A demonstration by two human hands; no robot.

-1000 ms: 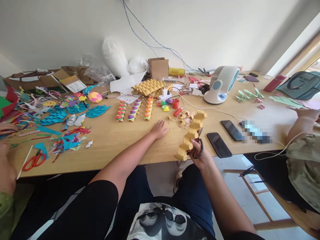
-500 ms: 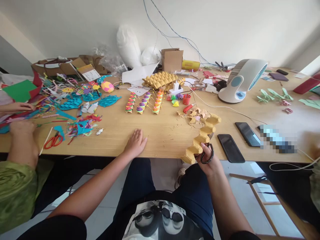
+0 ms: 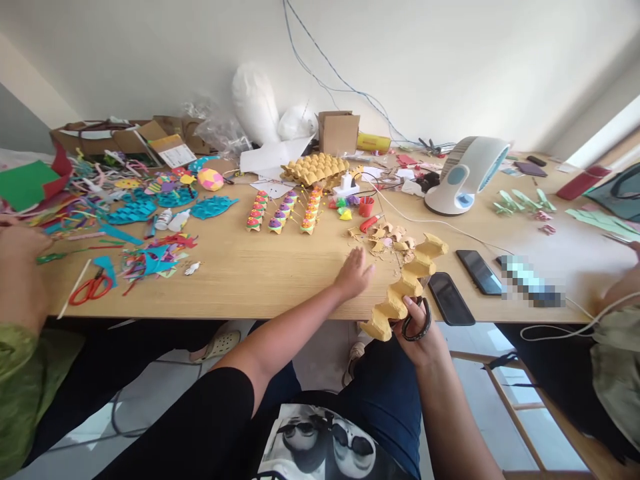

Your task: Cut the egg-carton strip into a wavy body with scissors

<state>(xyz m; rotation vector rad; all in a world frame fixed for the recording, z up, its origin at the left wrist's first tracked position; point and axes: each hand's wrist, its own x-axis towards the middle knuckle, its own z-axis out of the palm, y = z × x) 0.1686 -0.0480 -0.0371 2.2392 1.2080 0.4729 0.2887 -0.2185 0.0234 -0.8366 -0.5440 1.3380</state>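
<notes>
My right hand point(image 3: 417, 333) grips a yellow egg-carton strip point(image 3: 400, 293) at the table's front edge. Black-handled scissors point(image 3: 423, 323) are hooked on the same hand, their blades hidden behind the strip. My left hand point(image 3: 354, 275) hovers or rests over the wood left of the strip, its fingers stretched out and holding nothing. Beyond it lie torn carton scraps point(image 3: 387, 237) and a red-handled cutter point(image 3: 370, 223). Three painted carton strips with beaded pins stand farther back: a red-green one point(image 3: 257, 212), a purple one point(image 3: 283, 212) and an orange one point(image 3: 311, 211).
Right of the strip lie black phones point(image 3: 451, 299) and a white fan point(image 3: 463, 180). A yellow egg tray point(image 3: 315, 170) and a power strip point(image 3: 346, 188) are at the back. Red scissors point(image 3: 91, 288) and paper scraps lie left. Other people's arms point(image 3: 23, 273) reach in from both sides.
My left hand has moved right across the table, toward the carton scraps. My right hand keeps its hold on the strip and scissors. A co-worker's hand now shows at the right edge.
</notes>
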